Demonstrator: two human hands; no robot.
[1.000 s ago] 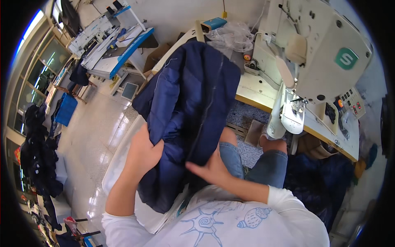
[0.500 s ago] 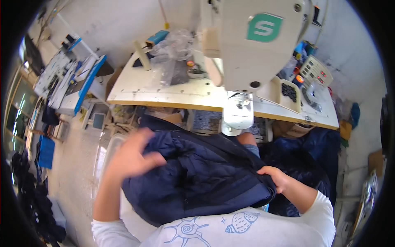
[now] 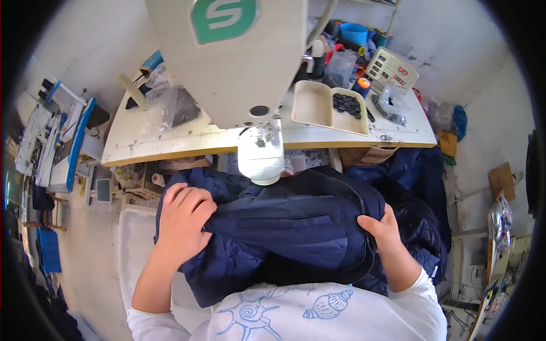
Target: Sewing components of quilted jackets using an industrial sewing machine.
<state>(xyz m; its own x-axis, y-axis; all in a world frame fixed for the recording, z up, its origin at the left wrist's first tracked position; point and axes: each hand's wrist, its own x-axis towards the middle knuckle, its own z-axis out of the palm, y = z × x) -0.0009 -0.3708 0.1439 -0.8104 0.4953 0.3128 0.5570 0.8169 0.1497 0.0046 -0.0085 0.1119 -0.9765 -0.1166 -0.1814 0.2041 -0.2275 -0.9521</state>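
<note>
A dark navy jacket (image 3: 290, 221) lies across my lap, with a long welt pocket facing up and a zipper edge curving along its right side. My left hand (image 3: 185, 221) grips the jacket's left part, fingers bent over the cloth. At the zipper edge, my right hand (image 3: 382, 228) pinches the fabric with the thumb on top and the other fingers underneath. Just beyond the jacket stands the sewing machine (image 3: 227, 74), its small white work arm (image 3: 260, 159) jutting over the table edge. The arm's tip is close to the jacket's far edge.
On the white table (image 3: 193, 142), a cream tray (image 3: 313, 105) holds several black buttons (image 3: 347, 105). Behind it are a control panel (image 3: 392, 69), a thread spool (image 3: 361, 86) and plastic bags. More dark garments (image 3: 415, 227) hang at the right. A white bin (image 3: 135, 238) stands at the left.
My left hand has come down and taken hold of the jacket. The jacket is turned so its pocket panel faces up. The view has shifted right.
</note>
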